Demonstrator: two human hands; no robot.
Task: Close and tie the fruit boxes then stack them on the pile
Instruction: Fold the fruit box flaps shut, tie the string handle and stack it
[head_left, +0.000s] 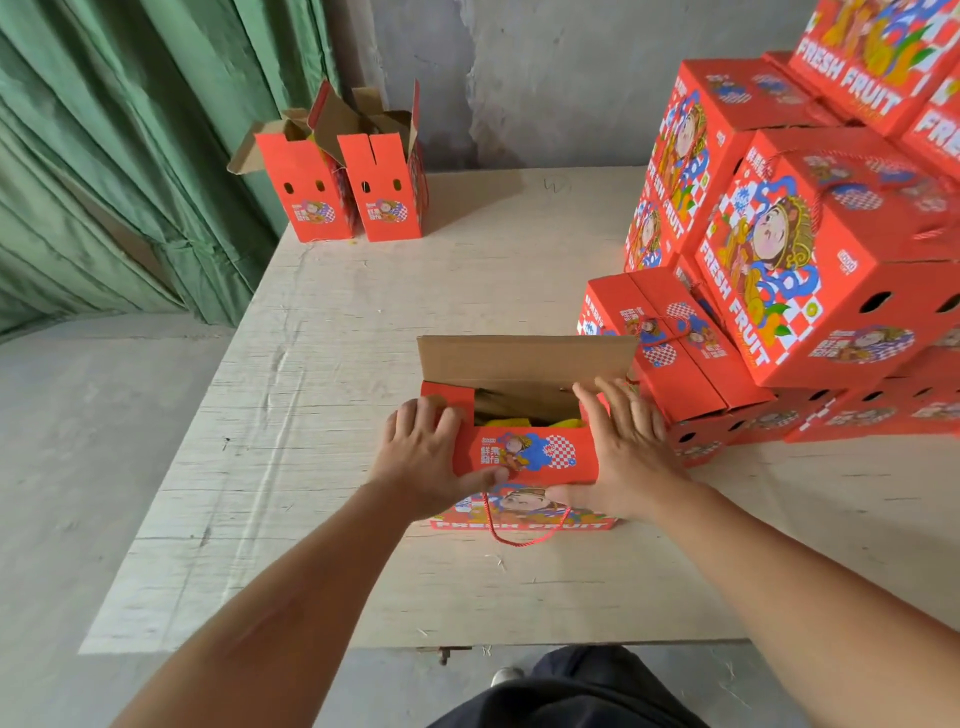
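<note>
**Folding the flaps shut**

The open fruit box (524, 457) sits at the centre of the desk (322, 467). Left hand (423, 457) curls its fingers round the left end flap; right hand (626, 452) presses flat, fingers straight. Tuck both ends in first (the tall rear flap (524, 364) follows), keeping the red cord (514, 535) outside.

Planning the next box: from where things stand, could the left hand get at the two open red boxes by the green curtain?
Probably yes: the bare wooden table lies free between the left hand and the two open red boxes, though far.
</note>
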